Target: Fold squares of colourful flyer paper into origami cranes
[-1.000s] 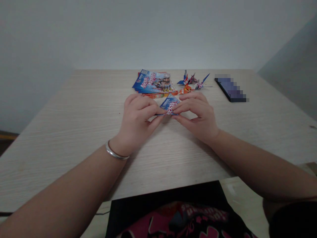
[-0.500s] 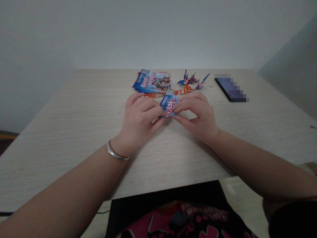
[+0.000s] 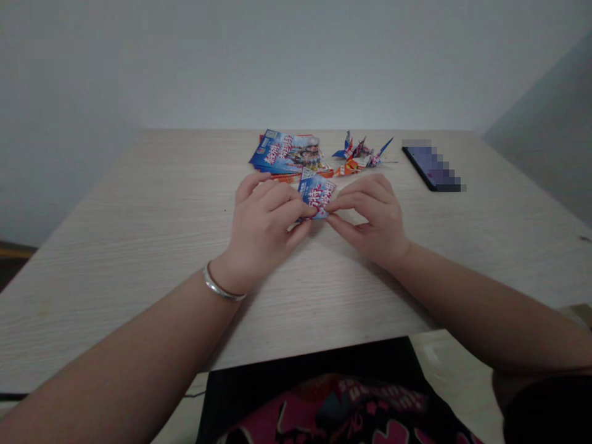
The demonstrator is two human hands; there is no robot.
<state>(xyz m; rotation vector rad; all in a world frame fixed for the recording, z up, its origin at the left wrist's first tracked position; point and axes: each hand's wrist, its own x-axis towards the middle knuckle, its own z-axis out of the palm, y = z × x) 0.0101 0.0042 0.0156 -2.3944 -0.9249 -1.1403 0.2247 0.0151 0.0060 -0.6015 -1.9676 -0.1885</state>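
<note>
Since a second earlier, the folded paper had turned, its pointed top swinging toward the left of the frame, and my left hand had edged slightly right with it. The blue printed piece sat just above the middle of the frame, between my two hands. My left thumb and fingers were pinched on its lower edge, while my right hand had thumb and index fingertip closed on its lower right corner. Beyond it, at upper centre, lay a stack of leaflets, with folded paper figures beside it and a phone at upper right.
</note>
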